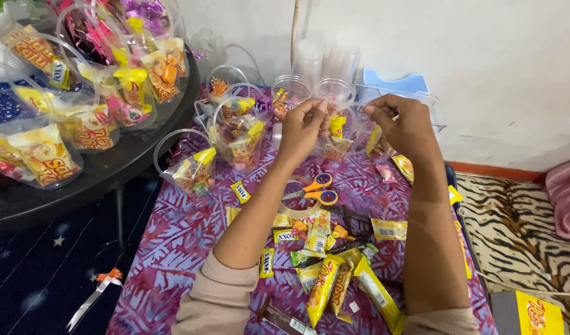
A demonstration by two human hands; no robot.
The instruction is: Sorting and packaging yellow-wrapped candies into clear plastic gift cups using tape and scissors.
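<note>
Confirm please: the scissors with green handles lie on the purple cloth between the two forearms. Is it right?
Not quite. The head view shows the scissors have orange and yellow handles, not green. They do lie on the purple cloth between the two forearms.

Wall: plain white wall (483, 56), with a thin pale cord (294, 28) hanging down it.
Skirting: red-orange strip (495, 170) along the wall's foot.
Floor, right: tiger-striped rug (520, 229).
Floor, left: dark blue carpet (30, 279) with pale stars.
Furniture: round black table (61, 186) at left.
Surface: purple patterned cloth (173, 242).
Light: even, soft.
</note>
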